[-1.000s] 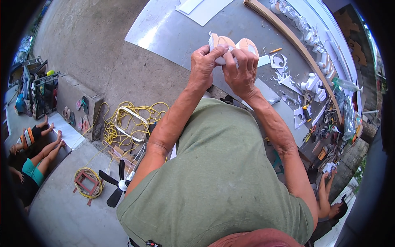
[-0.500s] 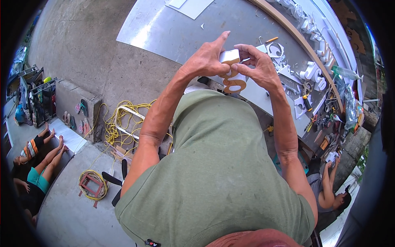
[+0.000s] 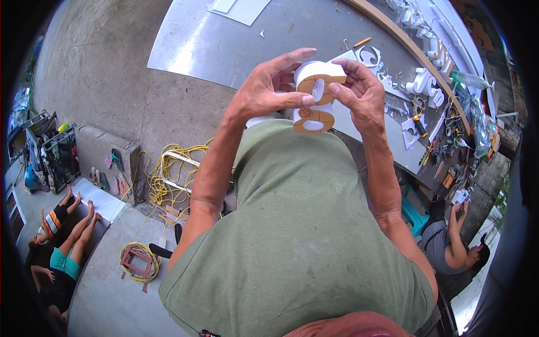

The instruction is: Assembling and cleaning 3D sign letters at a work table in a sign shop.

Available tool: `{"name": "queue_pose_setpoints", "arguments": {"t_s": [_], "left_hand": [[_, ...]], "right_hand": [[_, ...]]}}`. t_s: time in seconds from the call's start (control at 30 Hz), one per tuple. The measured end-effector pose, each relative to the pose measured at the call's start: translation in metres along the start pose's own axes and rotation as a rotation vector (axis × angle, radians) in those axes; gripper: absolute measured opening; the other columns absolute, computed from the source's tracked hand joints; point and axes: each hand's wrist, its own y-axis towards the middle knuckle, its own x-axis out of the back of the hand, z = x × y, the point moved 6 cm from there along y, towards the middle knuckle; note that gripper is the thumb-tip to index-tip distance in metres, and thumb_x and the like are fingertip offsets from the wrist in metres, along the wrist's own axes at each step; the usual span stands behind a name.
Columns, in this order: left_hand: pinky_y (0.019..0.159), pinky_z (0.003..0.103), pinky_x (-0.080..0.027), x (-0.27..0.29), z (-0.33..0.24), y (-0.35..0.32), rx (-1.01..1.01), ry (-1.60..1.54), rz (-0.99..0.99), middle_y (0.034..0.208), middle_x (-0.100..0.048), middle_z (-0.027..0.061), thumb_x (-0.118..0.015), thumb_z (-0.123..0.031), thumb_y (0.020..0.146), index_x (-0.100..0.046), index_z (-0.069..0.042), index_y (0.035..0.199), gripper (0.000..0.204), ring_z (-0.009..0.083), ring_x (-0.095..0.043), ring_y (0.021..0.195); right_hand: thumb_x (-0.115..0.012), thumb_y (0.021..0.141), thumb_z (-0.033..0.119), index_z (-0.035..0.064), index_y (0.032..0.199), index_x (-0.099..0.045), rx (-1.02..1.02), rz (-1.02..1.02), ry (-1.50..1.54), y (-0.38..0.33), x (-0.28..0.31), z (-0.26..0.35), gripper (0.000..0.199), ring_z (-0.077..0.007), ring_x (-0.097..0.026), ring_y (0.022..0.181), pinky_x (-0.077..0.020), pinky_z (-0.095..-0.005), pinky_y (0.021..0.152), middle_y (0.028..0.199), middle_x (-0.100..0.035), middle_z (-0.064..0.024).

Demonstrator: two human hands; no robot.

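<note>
Between my hands, just past my green shirt, is a thick cut-out letter with a tan face, white sides and two looped openings. Fingers curved and thumb lying on the tan face, my left hand grips it from the left. My right hand pinches its upper right part, thumb in front and fingers partly hidden behind. The letter is held up above the near edge of the grey sheet-topped table. White offcuts and an orange pencil lie on the tabletop beyond my right hand.
More white cut-out letters, scissors and a yellow-black cutter lie rightward. A wooden strip edges the table. Yellow rope tangles on the floor at left. A co-worker sits right; people are at far left.
The cut-out letter has shifted slightly left and more of its tan face shows. My left hand has moved left, its thumb now nearer the letter's left side. My view has shifted slightly.
</note>
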Motion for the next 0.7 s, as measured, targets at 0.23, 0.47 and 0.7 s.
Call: {"name": "queue_pose_setpoints", "arguments": {"t_s": [0.23,0.47,0.7], "left_hand": [[0.096,0.041,-0.055,-0.004,0.001,-0.019,0.008,0.047,-0.163,0.119,-0.067,0.0217,-0.084,-0.011,0.077,-0.054,0.004,0.136,0.068,0.0255,-0.068,0.107],[0.087,0.039,-0.059,-0.007,0.006,-0.031,-0.065,0.058,-0.214,0.112,-0.071,0.0189,-0.084,-0.022,0.079,-0.056,0.000,0.136,0.067,0.0253,-0.071,0.098],[0.085,0.039,-0.059,-0.008,0.003,-0.034,-0.086,0.254,-0.214,0.110,-0.070,0.0206,-0.078,-0.026,0.086,-0.055,0.001,0.138,0.063,0.0262,-0.071,0.098]], "right_hand": [[-0.083,0.081,0.015,-0.0057,0.130,-0.057,0.017,-0.026,-0.052,-0.024,-0.009,0.009,0.059,-0.0220,-0.065,0.105,-0.0541,-0.0352,0.094,0.115,-0.066,-0.0154],[-0.082,0.081,0.018,-0.0028,0.131,-0.060,0.175,0.014,-0.195,-0.032,-0.011,0.012,0.058,-0.0233,-0.067,0.104,-0.0572,-0.0353,0.090,0.115,-0.066,-0.0164],[-0.081,0.081,0.018,-0.0011,0.130,-0.061,0.242,0.007,-0.344,-0.036,-0.012,0.016,0.056,-0.0237,-0.069,0.102,-0.0585,-0.0341,0.089,0.116,-0.067,-0.0176]]}}
